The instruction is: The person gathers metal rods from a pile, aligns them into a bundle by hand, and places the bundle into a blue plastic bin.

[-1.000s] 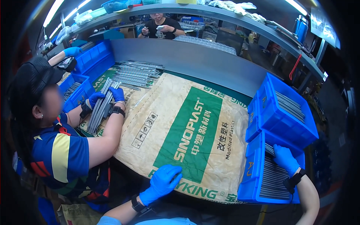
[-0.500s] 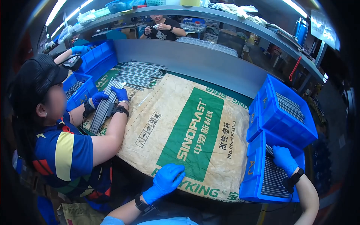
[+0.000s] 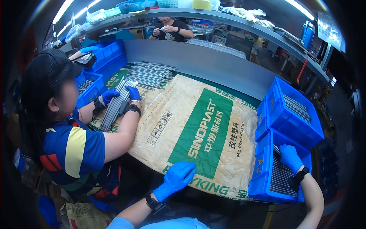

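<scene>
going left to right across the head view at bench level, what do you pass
co-worker's gloved hands on a bundle of grey metal rods → tan and green woven sack → left hand resting on the sack's near edge → near blue bin → right hand on the rods inside it

A blue plastic bin (image 3: 263,179), filled with thin grey metal rods (image 3: 280,179) lying in neat parallel rows, sits at the right edge of a tan woven sack (image 3: 198,129) spread flat.
</scene>
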